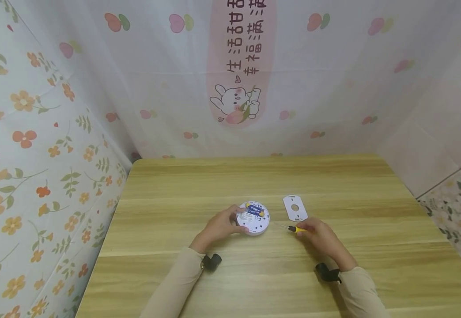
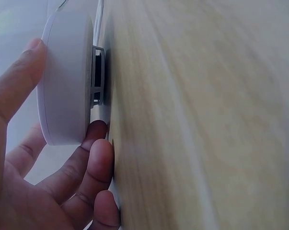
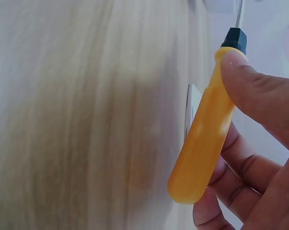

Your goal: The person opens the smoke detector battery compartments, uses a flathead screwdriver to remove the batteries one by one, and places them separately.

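Note:
My left hand (image 1: pixel 219 226) holds a round white smoke alarm (image 1: pixel 250 225) by its left edge, thumb and fingers spread around the rim. The alarm's back faces up, with a blue and yellow label and small slots showing. In the left wrist view, a slotted dark vent (image 2: pixel 98 76) sticks out on its table side, and fingertips curl under the edge. A yellow-handled screwdriver (image 3: pixel 202 139) with a black collar is gripped in my right hand (image 1: pixel 321 240), its thin shaft pointing left toward the alarm. The shaft's tip stands a little apart from the alarm's right side.
A white mounting plate (image 1: pixel 288 211) with a round central hole lies on the wooden table (image 1: pixel 167 185), beyond my right hand. A printed curtain (image 1: pixel 155 79) hangs behind the table's far edge, and a floral one (image 1: pixel 35 145) hangs at the left.

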`<action>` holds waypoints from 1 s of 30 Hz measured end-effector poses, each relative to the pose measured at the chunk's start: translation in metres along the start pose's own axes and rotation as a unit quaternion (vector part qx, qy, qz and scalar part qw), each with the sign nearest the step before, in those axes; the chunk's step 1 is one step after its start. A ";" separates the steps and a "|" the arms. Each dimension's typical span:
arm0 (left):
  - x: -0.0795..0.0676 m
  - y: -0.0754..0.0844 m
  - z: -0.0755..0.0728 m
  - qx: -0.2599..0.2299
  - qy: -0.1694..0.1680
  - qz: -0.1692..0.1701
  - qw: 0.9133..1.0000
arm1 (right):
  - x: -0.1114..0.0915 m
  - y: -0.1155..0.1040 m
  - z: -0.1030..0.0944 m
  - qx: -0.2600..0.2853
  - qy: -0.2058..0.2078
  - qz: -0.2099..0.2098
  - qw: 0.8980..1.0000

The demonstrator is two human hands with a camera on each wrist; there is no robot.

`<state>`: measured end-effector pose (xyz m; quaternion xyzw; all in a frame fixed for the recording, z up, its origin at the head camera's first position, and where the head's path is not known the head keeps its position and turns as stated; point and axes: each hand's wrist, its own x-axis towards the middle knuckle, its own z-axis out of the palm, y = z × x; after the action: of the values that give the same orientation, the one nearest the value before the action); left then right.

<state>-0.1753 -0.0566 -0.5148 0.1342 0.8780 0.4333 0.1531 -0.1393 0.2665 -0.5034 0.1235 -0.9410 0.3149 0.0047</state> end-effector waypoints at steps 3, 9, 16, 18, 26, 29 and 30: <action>0.000 0.000 0.000 0.002 0.000 -0.001 1.000 | 0.002 -0.005 -0.001 0.011 -0.001 0.018 1.000; -0.001 0.000 0.000 -0.001 0.002 -0.001 1.000 | 0.005 -0.011 -0.002 0.038 -0.019 0.053 0.998; -0.001 0.001 -0.001 -0.001 0.002 -0.002 1.000 | 0.008 -0.015 0.001 0.074 -0.025 0.089 0.993; -0.001 0.002 -0.001 -0.001 0.003 0.000 1.000 | 0.009 -0.016 0.003 0.079 -0.021 0.095 0.992; -0.001 0.001 -0.001 0.011 0.003 0.005 1.000 | 0.014 -0.023 0.012 0.088 -0.005 0.116 0.989; -0.001 0.001 -0.001 0.011 0.003 0.004 1.000 | 0.017 -0.027 0.016 0.095 0.000 0.124 0.988; -0.001 0.001 -0.001 0.011 0.003 0.003 1.000 | 0.018 -0.028 0.017 0.096 0.000 0.126 0.987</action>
<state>-0.1748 -0.0568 -0.5139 0.1374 0.8827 0.4246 0.1474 -0.1487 0.2308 -0.4990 0.0038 -0.9143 0.4023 -0.0465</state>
